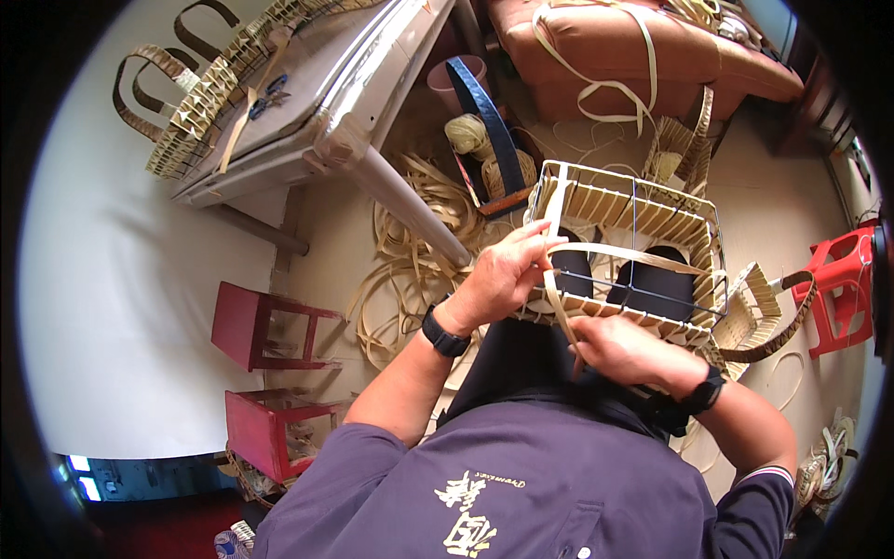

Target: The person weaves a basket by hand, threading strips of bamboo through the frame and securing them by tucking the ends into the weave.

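A half-woven rectangular basket point(643, 210) of pale cane strips on a dark wire frame rests on my lap. My left hand point(503, 275) grips the basket's near left corner, fingers curled over the rim and pinching a long pale cane strip point(633, 253) that runs across the opening to the right side. My right hand point(624, 352) sits below the near wall, closed on the lower end of that strip. Both wrists wear dark bands. My dark trousers show through the open bottom of the basket.
A pale table point(326, 102) stands at upper left with finished woven baskets point(200, 102) on it. Loose cane coils point(410, 270) lie on the floor. Red stools point(256, 326) stand at left, another red stool point(843, 284) at right. An orange sofa point(615, 56) sits behind.
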Demonstrator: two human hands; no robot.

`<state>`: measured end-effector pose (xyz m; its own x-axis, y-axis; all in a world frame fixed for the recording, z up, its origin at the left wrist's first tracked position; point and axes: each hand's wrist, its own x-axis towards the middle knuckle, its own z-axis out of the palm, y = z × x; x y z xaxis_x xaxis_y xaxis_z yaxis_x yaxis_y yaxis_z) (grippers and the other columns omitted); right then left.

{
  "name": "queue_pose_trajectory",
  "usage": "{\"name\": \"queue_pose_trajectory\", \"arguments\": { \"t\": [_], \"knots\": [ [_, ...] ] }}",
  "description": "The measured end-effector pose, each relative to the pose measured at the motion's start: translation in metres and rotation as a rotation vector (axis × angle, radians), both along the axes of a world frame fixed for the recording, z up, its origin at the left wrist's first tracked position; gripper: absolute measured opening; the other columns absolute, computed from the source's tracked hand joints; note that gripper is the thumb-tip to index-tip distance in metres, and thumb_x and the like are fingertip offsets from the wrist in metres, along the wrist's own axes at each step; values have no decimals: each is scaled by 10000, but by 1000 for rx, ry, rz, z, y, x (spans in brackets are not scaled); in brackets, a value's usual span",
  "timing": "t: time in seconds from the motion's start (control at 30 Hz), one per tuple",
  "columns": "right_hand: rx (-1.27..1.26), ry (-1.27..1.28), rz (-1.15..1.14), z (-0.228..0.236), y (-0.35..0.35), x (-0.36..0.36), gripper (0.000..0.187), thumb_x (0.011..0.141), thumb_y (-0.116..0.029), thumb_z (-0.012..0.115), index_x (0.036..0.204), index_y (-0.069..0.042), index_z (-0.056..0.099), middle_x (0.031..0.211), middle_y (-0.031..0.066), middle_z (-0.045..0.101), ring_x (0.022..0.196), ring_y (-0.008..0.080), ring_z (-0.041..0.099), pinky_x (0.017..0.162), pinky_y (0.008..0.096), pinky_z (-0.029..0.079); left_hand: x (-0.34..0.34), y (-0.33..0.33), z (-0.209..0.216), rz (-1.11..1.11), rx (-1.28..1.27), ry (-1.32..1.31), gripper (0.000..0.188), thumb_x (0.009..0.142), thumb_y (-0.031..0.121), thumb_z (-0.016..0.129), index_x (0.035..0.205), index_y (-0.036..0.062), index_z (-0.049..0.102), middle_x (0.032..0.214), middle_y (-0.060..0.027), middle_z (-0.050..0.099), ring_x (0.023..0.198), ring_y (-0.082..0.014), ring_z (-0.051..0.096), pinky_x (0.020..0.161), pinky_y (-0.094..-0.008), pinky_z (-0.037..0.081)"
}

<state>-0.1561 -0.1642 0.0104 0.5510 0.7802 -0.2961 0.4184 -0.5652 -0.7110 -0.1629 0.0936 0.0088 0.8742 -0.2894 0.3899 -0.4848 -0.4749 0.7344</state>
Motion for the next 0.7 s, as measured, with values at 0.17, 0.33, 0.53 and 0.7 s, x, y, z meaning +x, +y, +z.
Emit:
{"name": "queue_pose_trajectory", "arguments": {
  "t": [0.17,0.33,0.53,0.7],
  "knots": [
    [115,73,8,-18,-16,-4,232,1080,-231,606,993,-17,622,831,244,713,772,424,725,707,503,566,-3,-3,8,21,-15,59,152,928,-111,665,1022,10,663,1404,-199,731,1514,-431,533,1174,-471,482],
    [-401,-263,179,-15,-139,-9,101,932,-101,607,858,-74,670,744,206,679,753,424,716,676,551,557,-6,-2,-3,-19,0,-90,393,911,-138,660,1271,14,701,1121,-152,735,1472,-433,578,1127,-467,511],
    [-1122,-178,387,-85,-337,-63,178,911,-142,641,929,-112,815,864,111,799,867,324,793,778,450,617,5,-11,-5,-65,-48,-159,405,883,-148,677,1256,9,693,1104,-139,739,1460,-444,585,1127,-480,512],
    [-667,-98,213,-18,-218,-31,320,992,-132,613,1279,-29,709,1010,237,770,978,430,743,844,514,596,0,-13,-2,-35,-65,-77,190,883,-137,681,987,15,634,1326,-164,765,1481,-441,563,1124,-481,520]
  ]
}}
